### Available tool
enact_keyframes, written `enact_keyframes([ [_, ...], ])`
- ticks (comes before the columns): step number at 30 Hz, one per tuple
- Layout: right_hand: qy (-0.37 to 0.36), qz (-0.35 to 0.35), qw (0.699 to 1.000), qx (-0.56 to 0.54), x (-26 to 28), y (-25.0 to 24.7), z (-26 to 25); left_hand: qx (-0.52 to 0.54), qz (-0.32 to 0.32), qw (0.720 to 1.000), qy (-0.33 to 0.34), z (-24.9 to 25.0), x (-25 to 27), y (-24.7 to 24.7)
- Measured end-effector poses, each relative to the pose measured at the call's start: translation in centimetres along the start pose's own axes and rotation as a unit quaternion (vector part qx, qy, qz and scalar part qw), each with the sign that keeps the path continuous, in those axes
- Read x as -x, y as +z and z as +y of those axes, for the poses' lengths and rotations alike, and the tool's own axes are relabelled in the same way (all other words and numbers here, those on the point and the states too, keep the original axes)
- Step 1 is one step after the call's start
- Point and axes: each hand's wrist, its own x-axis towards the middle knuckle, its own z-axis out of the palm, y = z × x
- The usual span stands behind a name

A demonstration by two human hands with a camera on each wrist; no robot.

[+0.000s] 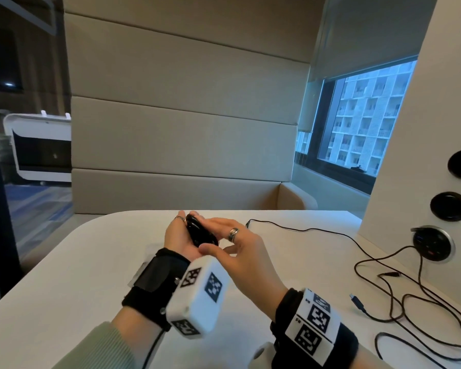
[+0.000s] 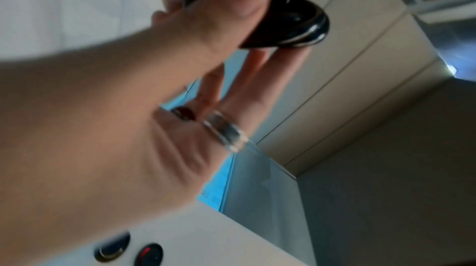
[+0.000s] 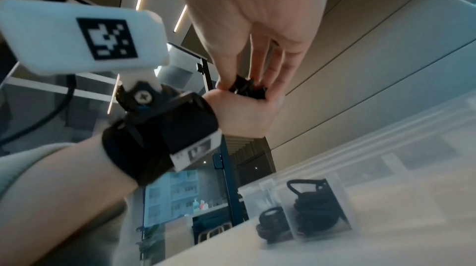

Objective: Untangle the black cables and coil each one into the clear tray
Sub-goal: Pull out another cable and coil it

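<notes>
At the centre of the head view your left hand (image 1: 180, 239) lies palm up, cradling a coiled black cable (image 1: 200, 233) above the table (image 1: 64, 275). Your right hand (image 1: 240, 251) pinches that coil with thumb and extended fingers. More loose cables (image 1: 421, 310) sprawl at the lower right, and the clear tray (image 3: 319, 205), lower right of the right wrist view, holds other coils.
</notes>
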Motion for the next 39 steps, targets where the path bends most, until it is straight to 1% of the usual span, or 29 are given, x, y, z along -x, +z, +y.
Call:
enact_keyframes([
  [3,-0.015,0.014,0.997,0.079,0.1,-0.2,0.5,0.031,-0.019,0.999,-0.022,0.2,-0.7,-0.4],
  [4,-0.026,0.021,0.995,0.089,0.1,-0.2,0.3,0.013,0.003,0.999,-0.032,0.2,-0.8,-0.5],
  [5,-0.034,0.026,0.994,0.101,0.1,-0.2,0.0,0.021,0.005,0.998,-0.051,0.3,-1.1,-0.7],
  [6,-0.031,0.025,0.993,0.108,0.0,-0.3,-0.1,-0.009,0.028,0.998,-0.061,0.3,-0.7,-0.5],
  [9,0.041,0.013,0.997,0.07,-0.9,-0.8,0.4,0.026,0.018,0.994,-0.107,0.3,0.1,-0.3],
  [10,0.048,0.007,0.997,0.055,-1.0,-0.9,0.0,0.047,0.041,0.993,-0.104,-0.1,0.5,0.0],
  [11,0.055,0.006,0.997,0.055,-1.1,-1.1,-0.9,0.047,0.053,0.994,-0.087,-0.8,-1.7,-0.8],
  [12,0.025,-0.032,0.998,0.039,-1.0,-1.4,-1.0,0.071,0.0,0.994,-0.078,-2.6,-5.6,-2.9],
  [13,0.003,-0.037,0.998,0.059,-1.1,-1.3,-2.1,0.008,0.017,0.997,-0.071,-1.9,-6.0,-3.4],
  [14,0.03,-0.023,0.998,0.043,-1.1,-1.1,-3.7,-0.043,-0.011,0.999,-0.009,-2.2,-6.3,-4.0],
  [15,0.05,-0.018,0.998,0.022,-1.2,-1.2,-4.1,0.002,-0.023,1.0,0.0,-2.4,-6.9,-5.2],
  [16,0.041,-0.042,0.998,0.008,-1.3,-1.5,-2.7,-0.041,-0.004,0.999,0.022,-2.2,-6.7,-5.2],
  [17,0.046,-0.02,0.998,-0.031,-1.7,-1.4,-0.3,-0.047,0.001,0.999,0.002,-2.8,-7.0,-4.3],
  [18,0.075,-0.008,0.996,-0.037,-2.1,-1.2,0.9,-0.002,0.034,0.996,-0.077,-3.0,-7.3,-4.1],
  [19,0.106,0.015,0.994,-0.034,-2.0,-0.9,1.7,-0.005,0.012,0.994,-0.105,-1.4,-2.1,-1.3],
  [20,0.116,0.009,0.993,-0.027,-1.9,-0.6,2.1,0.011,0.039,0.994,-0.101,-1.2,-0.8,-0.9],
  [21,0.116,0.014,0.993,-0.014,-1.7,-0.5,2.3,0.021,0.047,0.994,-0.097,-0.9,-0.7,-0.9],
  [22,0.119,0.022,0.993,-0.018,-1.7,-0.3,2.1,0.017,0.042,0.995,-0.093,-1.4,-1.7,-1.3],
  [23,0.118,0.027,0.993,-0.017,-1.7,-0.3,2.0,0.012,0.02,0.994,-0.111,-1.4,-1.5,-1.2],
  [24,0.119,0.026,0.992,-0.012,-1.8,-0.4,1.7,-0.005,0.036,0.992,-0.124,-1.3,-2.0,-1.7],
  [25,0.12,0.033,0.992,-0.003,-2.0,-0.6,1.7,-0.016,0.019,0.992,-0.126,-1.1,-2.0,-1.8],
  [26,0.126,0.04,0.991,0.001,-2.2,-0.9,1.7,-0.063,0.001,0.99,-0.129,-0.8,-1.8,-2.0],
  [28,0.135,0.058,0.989,0.008,-2.5,-1.6,2.0,-0.114,-0.085,0.984,-0.11,0.0,-0.6,-1.6],
  [30,0.139,0.077,0.987,0.0,-2.6,-2.0,2.1,-0.238,-0.149,0.958,-0.054,-0.1,0.1,-1.6],
  [32,0.148,0.089,0.985,-0.016,-2.5,-2.2,2.3,-0.377,-0.155,0.913,0.027,-0.4,1.0,-1.7],
  [33,0.154,0.094,0.983,-0.023,-2.4,-2.3,2.3,-0.423,-0.147,0.891,0.068,-0.7,1.5,-1.6],
  [34,0.159,0.096,0.982,-0.033,-2.3,-2.3,2.3,-0.445,-0.135,0.879,0.105,-1.0,1.4,-1.6],
  [37,0.169,0.107,0.977,-0.078,-2.1,-2.2,2.2,-0.458,-0.088,0.866,0.182,-1.1,1.2,-1.6],
  [39,0.165,0.101,0.977,-0.093,-1.9,-2.2,2.0,-0.464,-0.08,0.855,0.216,-1.0,1.2,-1.5],
])
